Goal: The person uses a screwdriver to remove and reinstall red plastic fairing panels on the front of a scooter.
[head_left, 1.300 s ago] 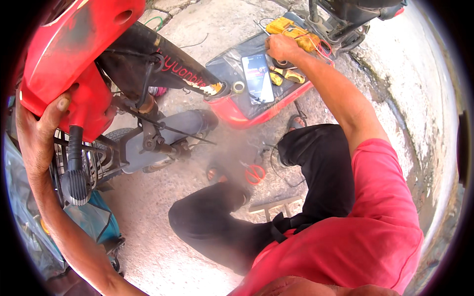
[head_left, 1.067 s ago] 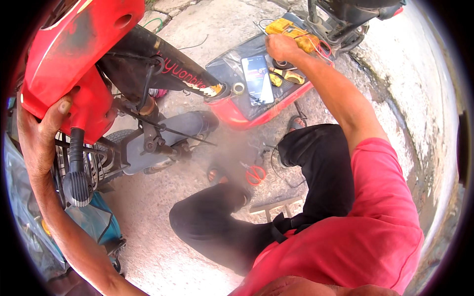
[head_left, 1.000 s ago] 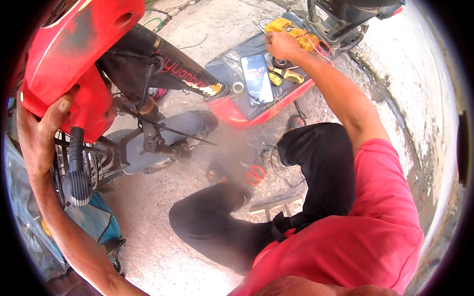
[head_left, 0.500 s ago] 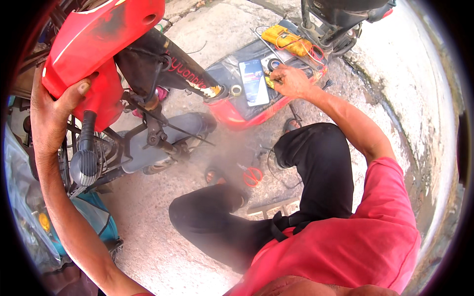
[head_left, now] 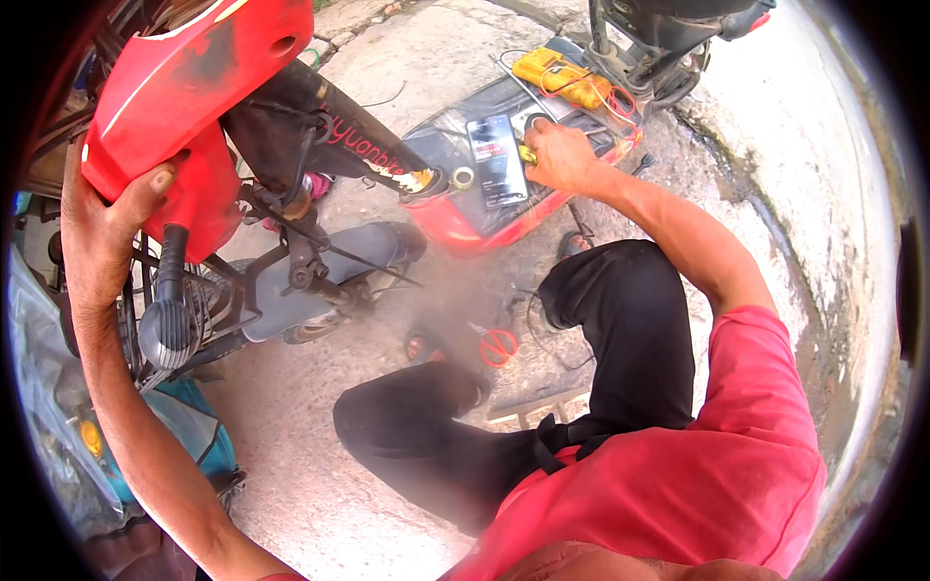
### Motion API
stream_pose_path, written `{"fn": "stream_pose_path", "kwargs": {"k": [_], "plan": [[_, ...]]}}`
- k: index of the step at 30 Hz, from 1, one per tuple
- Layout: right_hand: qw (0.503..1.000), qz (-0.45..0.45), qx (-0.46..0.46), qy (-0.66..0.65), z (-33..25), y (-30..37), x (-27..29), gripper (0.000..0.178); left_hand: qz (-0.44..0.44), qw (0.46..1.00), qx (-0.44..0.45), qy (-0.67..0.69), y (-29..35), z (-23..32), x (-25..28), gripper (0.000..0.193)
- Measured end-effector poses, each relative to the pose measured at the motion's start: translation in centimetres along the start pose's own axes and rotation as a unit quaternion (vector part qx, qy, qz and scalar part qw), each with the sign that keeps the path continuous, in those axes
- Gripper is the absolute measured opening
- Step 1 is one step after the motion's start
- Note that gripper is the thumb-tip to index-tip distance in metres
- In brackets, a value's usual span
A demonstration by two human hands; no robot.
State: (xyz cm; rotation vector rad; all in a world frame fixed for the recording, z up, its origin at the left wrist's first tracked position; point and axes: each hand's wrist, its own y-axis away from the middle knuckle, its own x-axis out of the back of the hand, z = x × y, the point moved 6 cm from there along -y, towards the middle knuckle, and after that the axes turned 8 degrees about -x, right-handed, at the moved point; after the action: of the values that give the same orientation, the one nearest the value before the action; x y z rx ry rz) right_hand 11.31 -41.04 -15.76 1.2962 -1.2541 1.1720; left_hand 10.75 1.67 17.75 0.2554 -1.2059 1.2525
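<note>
At the left, my left hand (head_left: 105, 228) is wrapped round the lower side of a red plastic headlight cover (head_left: 165, 107) with a dark smudge. Its thumb lies across the front, and the other fingers are hidden behind. A black handlebar grip (head_left: 171, 266) points down beside it. My right hand (head_left: 562, 158) is closed over the bike's dark footboard (head_left: 450, 126), its fingertips on a small yellow item (head_left: 526, 154) whose kind I cannot make out. Next to these fingers lies a phone (head_left: 497, 162) with a lit screen. A roll of tape (head_left: 536, 120) is partly covered by the hand.
A yellow multimeter (head_left: 562, 77) with wire leads rests on the footboard's far end. A small pale ring-shaped roll (head_left: 462, 177) lies left of the phone. Orange-handled scissors (head_left: 498, 347) are on the concrete between my legs. A blue bag (head_left: 189, 426) stands at lower left.
My right hand has shifted slightly and turned, now covering more of the tape roll, with the yellow item at its fingertips. My left hand and the red cover have barely moved.
</note>
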Motion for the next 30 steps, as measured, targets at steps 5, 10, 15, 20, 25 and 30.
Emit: {"fn": "stream_pose_path", "kwargs": {"k": [5,10,15,20,25,30], "plan": [[0.996,0.080,0.002,-0.039,1.8,-0.5,1.0,0.038,0.005,1.000,-0.015,0.021,-0.2,0.5,-0.4,0.068],[0.987,0.146,0.011,-0.072,3.3,-0.7,2.1,0.037,0.011,1.000,-0.010,-0.004,-0.1,1.1,-0.4,0.068],[0.978,0.150,-0.046,-0.140,6.0,-1.3,2.4,0.042,0.008,0.999,-0.026,0.023,0.0,1.2,-0.6,0.069],[0.947,0.095,-0.196,-0.238,8.7,-2.3,2.9,0.057,0.022,0.996,-0.082,0.010,0.3,2.1,0.5,0.070],[0.731,0.006,-0.369,-0.573,16.1,2.5,-0.6,0.051,0.021,0.995,-0.091,-0.029,-0.2,2.9,0.6,0.073],[0.542,-0.097,-0.252,-0.796,13.5,10.3,1.6,0.039,0.036,0.986,-0.132,-0.099,-0.1,3.4,1.5,0.074]]}}
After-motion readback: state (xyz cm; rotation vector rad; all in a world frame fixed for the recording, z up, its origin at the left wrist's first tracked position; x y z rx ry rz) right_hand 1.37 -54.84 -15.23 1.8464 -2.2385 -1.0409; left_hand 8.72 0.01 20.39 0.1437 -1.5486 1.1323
